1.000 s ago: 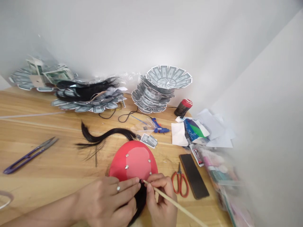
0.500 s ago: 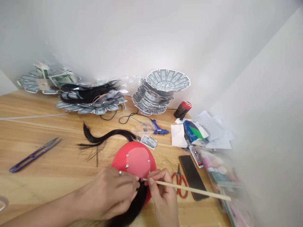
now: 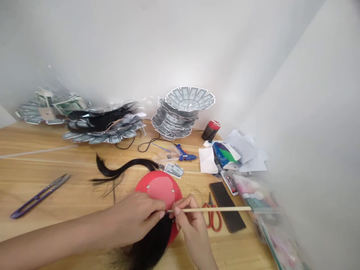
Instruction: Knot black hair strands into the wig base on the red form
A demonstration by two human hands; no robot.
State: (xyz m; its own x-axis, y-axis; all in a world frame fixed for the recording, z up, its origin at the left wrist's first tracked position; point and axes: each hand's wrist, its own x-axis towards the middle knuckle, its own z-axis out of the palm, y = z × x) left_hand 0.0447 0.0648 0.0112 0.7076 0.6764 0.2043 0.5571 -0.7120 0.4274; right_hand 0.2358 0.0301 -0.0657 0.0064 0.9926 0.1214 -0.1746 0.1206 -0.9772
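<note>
Before me on the wooden table is a red dome [image 3: 176, 183] with a lighter pink panel and small silvery studs. A tuft of black hair [image 3: 154, 242] hangs over its near side. My left hand [image 3: 137, 215] is closed, pinching the top of this hair against the dome. In my right hand [image 3: 189, 219], thumb and fingers grip a thin wooden stick [image 3: 222, 209]. The stick points left, its tip at my left fingertips, where the exact contact is hidden. A loose black hair strand [image 3: 129, 164] lies behind the dome.
Purple thread snips [image 3: 39, 197] lie at left. Red-handled scissors [image 3: 213, 215], a dark phone [image 3: 227, 208] and plastic bags [image 3: 253, 195] are at right. Behind are a blue glue gun [image 3: 185, 153], a stack of banknote-patterned paper dishes [image 3: 174, 116] and papers [image 3: 247, 150].
The stick has swung from slanting down to the right to nearly level. My left hand has shifted on the dome, with thumb and finger now closer together, and more of the black hair shows.
</note>
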